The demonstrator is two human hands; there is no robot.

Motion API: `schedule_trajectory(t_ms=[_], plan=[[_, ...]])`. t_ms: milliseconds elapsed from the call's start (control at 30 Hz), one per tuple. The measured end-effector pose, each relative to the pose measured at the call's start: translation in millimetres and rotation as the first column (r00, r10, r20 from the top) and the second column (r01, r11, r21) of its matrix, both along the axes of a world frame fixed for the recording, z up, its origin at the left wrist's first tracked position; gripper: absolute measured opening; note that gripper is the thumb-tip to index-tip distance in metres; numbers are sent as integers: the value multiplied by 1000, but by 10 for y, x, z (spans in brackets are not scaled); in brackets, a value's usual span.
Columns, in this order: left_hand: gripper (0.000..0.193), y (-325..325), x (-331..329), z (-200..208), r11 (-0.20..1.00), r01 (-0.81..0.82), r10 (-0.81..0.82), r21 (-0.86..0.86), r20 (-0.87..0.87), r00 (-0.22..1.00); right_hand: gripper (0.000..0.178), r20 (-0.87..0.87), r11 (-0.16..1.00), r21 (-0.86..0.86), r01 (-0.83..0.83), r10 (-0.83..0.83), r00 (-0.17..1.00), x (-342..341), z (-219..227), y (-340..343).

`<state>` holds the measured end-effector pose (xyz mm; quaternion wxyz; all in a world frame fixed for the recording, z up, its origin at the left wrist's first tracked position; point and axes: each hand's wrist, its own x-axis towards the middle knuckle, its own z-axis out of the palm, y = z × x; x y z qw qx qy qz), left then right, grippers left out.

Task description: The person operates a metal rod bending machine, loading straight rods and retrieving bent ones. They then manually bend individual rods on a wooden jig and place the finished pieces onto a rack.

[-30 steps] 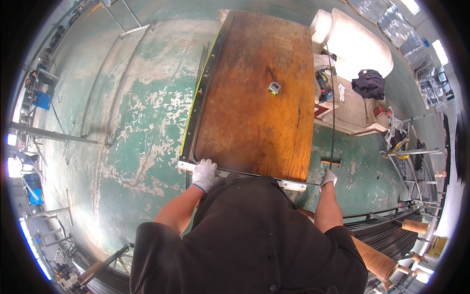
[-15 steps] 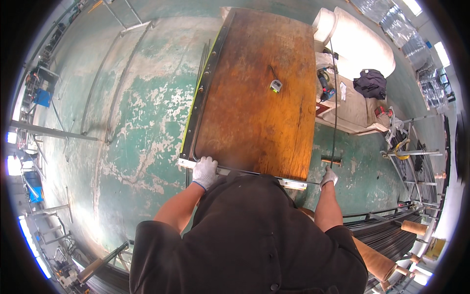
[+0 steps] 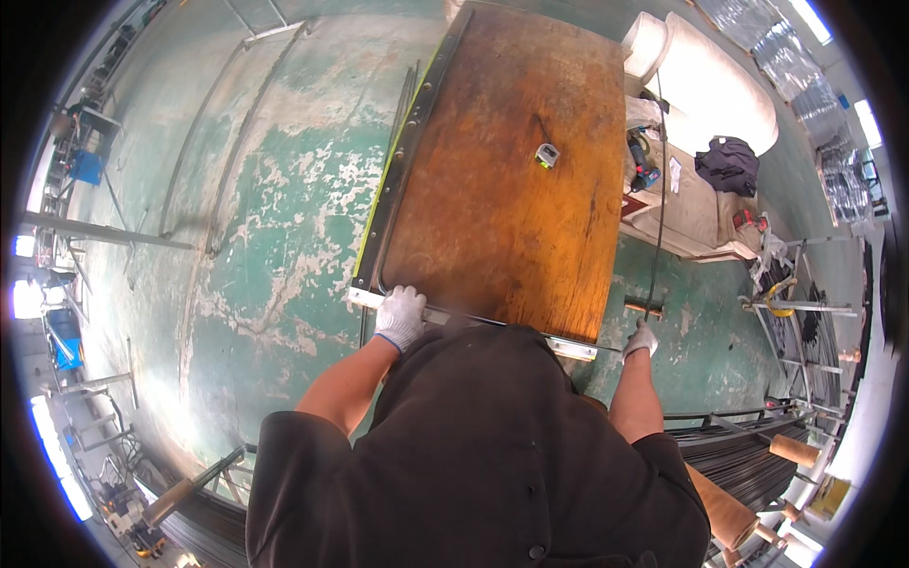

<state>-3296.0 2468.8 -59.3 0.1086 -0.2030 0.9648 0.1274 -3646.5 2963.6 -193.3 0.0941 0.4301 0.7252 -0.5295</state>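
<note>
A long dark thin rod [image 3: 660, 199] is bent into a wide U shape around the near part of a brown wooden table [image 3: 502, 189]. My left hand [image 3: 401, 317], in a white knit glove, closes over the rod near its left bend, at the table's near-left corner. A pale metal strip [image 3: 364, 297] runs beneath that hand along the near edge. Beyond the table's near-right corner, my gloved right hand [image 3: 640, 339] is closed around the rod by its other bend. My body hides part of the near edge. A tape measure [image 3: 547, 155] lies on the tabletop.
A dark strip with bolts [image 3: 399, 151] lines the table's left edge. To the right, a covered bench [image 3: 682, 218] holds a power drill [image 3: 646, 176], dark cloth [image 3: 727, 166] and a big white roll [image 3: 721, 85]. Metal racks with long rods [image 3: 739, 464] stand at the lower right.
The whole view has shifted slightly, so the table appears a little higher and further right. Both hands keep their places on the rod.
</note>
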Motion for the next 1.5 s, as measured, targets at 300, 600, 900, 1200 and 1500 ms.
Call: schedule_trajectory(t_ms=[300,600,900,1200,1500], plan=[[16,7,-21,31,1000,8,-8,-4,-7,1000,50,55,997,73,19,-23,998,-72,-151,93],[17,25,-25,43,1000,-21,22,-16,61,998,56,-3,1000,3,23,-23,1000,92,366,-241],[22,-46,16,-274,979,-186,194,85,-95,976,53,-219,931,-349,104,-189,957,142,829,-22],[50,-862,-340,214,461,-809,877,365,-325,354,49,-649,813,-442,-379,2,761,233,2002,-422],[64,-1910,-274,396,213,-257,977,943,-209,42,48,-867,411,-432,-803,56,496,36,2603,-677]])
